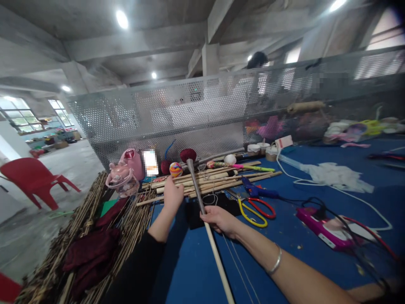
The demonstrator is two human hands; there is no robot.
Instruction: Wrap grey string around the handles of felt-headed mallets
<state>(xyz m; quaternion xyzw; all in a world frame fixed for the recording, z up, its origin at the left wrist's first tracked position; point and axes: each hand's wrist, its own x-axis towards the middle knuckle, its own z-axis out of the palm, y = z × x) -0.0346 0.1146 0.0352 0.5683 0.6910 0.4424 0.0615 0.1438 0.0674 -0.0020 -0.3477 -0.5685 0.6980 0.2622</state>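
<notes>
A long wooden stick [215, 253] with a grey wrapped upper part and a dark red round head [187, 155] slants up from the front edge. My right hand [220, 220] grips it where pale wood meets the grey part, fingers closed round it. Further left, my left hand [173, 195] is closed just below a multicoloured ball [176, 169]; what its fingers hold, if anything, is hidden. Thin threads [237, 259] hang below my right hand. Behind both hands lie several wooden sticks [202, 185].
Scissors [253, 211], a blue glue gun [257, 189] and a magenta power strip [329, 230] with cables lie on the blue table [278, 270]. Bundled twigs [76, 228] and dark red cloth [91, 253] are at the left. A perforated metal panel [183, 114] stands behind; a person [256, 84] is beyond it.
</notes>
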